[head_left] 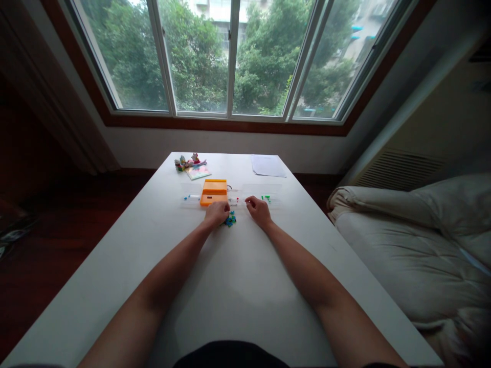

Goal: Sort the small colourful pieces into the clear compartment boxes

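Note:
My left hand point(217, 211) rests in front of the orange case point(214, 192), its fingers drawn together beside a small pile of blue and green pieces point(230, 220). Whatever it may hold is hidden. To the right of the pile, my right hand point(259, 210) has its fingers curled in a pinch. Anything between those fingertips is too small to make out. Just beyond it lie several small green pieces point(266, 198) on a clear plastic tray point(264, 187). A tiny red piece point(237, 199) sits between the two hands.
Small colourful figures point(187, 162) and a pale card point(199, 171) are at the far left of the white table point(230, 286). Sheets of paper point(267, 166) lie at the far right. Blue pieces point(186, 198) are left of the case. A sofa point(406, 245) borders the right side.

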`<state>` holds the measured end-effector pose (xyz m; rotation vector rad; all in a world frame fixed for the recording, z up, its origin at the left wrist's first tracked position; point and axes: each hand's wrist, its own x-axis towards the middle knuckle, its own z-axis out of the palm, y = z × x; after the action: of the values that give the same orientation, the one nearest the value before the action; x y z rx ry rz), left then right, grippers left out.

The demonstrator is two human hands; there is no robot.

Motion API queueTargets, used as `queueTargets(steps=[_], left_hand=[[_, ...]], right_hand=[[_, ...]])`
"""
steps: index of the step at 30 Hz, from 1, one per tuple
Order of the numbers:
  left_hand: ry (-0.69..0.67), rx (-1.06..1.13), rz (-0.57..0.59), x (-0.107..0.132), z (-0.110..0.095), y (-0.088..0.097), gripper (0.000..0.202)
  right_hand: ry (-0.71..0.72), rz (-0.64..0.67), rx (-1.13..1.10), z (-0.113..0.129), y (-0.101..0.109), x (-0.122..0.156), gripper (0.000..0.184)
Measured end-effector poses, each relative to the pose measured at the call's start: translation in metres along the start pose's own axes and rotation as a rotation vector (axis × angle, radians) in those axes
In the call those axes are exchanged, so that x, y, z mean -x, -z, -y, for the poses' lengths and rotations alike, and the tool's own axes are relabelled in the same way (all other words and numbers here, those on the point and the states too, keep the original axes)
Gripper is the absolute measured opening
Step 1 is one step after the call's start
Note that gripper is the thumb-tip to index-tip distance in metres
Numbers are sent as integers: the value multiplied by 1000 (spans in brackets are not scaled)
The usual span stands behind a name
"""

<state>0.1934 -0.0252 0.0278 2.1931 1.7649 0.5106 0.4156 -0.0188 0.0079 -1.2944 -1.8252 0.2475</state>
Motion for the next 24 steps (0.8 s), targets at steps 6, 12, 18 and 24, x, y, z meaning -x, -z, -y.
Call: queueTargets(steps=[6,12,18,24], left_hand=[[-22,-11,-40,6,-3,0,10],[-21,48,-211,6,-1,10,6],[52,186,-558,-4,34,35,13],[350,224,-765,-7,94,55,20]], right_hand=[[-11,-7,9,-2,-1,0,20],[29,4,24,-4,0,1,19],[252,216,29,6,-10,7,18],[382,346,88,10,-18,9,26]])
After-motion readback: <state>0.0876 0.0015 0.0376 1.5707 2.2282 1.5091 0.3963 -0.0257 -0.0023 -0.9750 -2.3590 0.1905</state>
